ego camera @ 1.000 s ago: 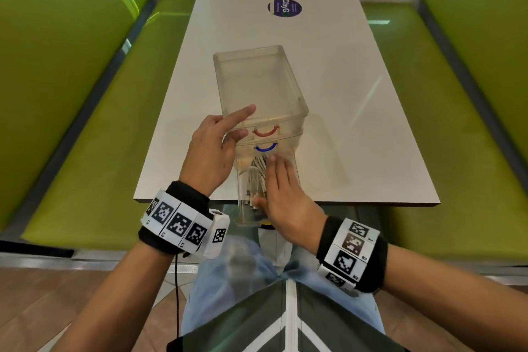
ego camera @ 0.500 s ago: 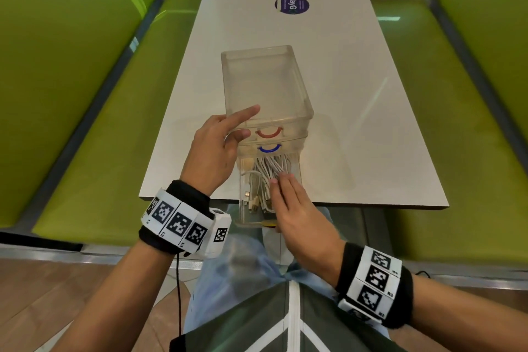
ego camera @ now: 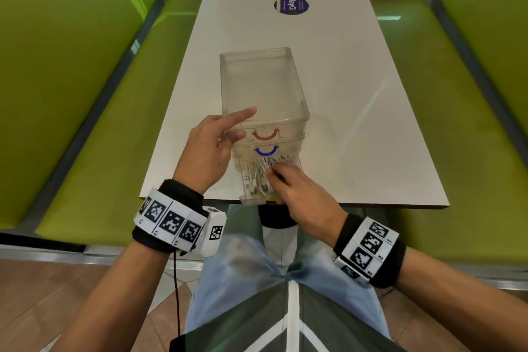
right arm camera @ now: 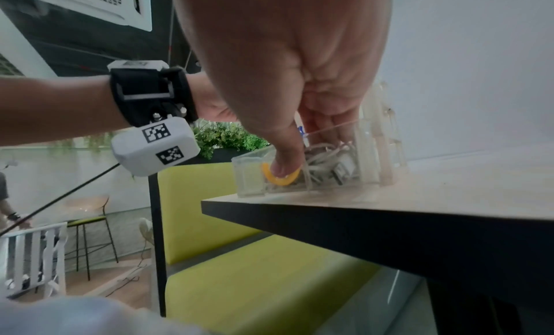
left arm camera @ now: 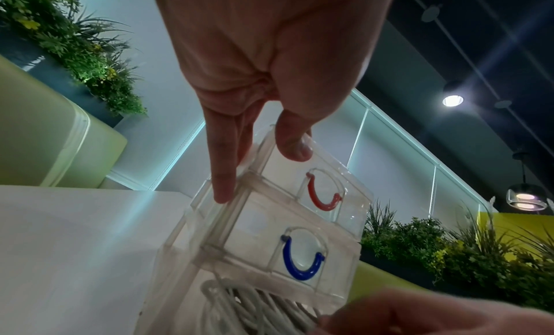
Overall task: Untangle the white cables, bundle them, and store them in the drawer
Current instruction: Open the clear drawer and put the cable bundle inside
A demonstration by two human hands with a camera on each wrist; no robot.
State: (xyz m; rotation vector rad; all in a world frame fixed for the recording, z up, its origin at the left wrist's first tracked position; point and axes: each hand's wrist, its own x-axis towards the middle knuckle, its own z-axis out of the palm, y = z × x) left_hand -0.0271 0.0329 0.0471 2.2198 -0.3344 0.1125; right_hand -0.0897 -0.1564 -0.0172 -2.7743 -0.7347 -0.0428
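Since 1 s ago right hand (ego camera: 300,191) slid back toward the body, uncovering more of the white cables (ego camera: 258,173): thin pale loops w/ plug ends, heaped in the pulled-out bottom drawer (ego camera: 251,194) of a clear drawer unit (ego camera: 263,88) at the surface (ego camera: 357,123) front edge. Right fingers straight, pressing on cables, thumb on the yellow handle (right arm camera: 280,177). Left hand (ego camera: 208,148) grips unit's corner, thumb beside red handle (ego camera: 265,136); blue handle (ego camera: 266,150) below

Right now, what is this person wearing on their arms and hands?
The left hand and right hand are bare, arms sleeveless. Each wrist has a black band with white square-patterned tags; the left also carries a white tagged box trailing a thin black cable.
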